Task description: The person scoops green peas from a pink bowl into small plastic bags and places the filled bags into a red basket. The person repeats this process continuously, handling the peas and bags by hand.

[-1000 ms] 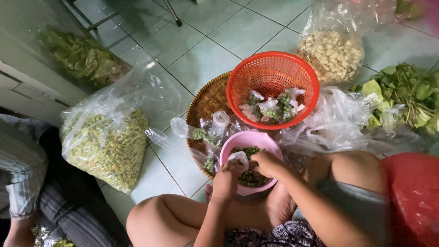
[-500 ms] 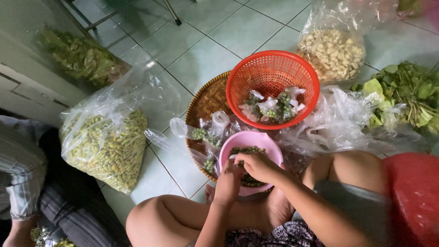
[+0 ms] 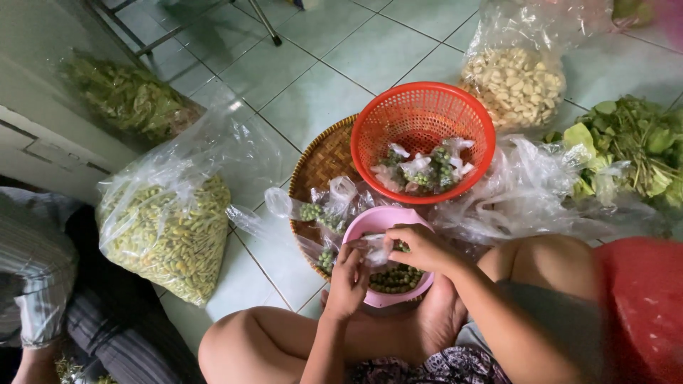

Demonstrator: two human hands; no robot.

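I sit cross-legged on the floor over a pink bowl half full of small green round berries. My left hand and my right hand meet above the bowl and both pinch a small clear plastic bag held over the berries. Just beyond the bowl, a red mesh basket holds several small filled and tied bags of the same berries. Both bowl and basket rest on a round woven tray with loose bags on it.
A big clear sack of green pods stands to my left, another bag of greens behind it. A bag of pale cloves and leafy greens lie at right. Another person's sleeve is at far left. A red object sits by my right knee.
My right hand drew back from the bowl's far rim toward its middle, and both hands have closed in on the small clear bag. The camera view shifted slightly.
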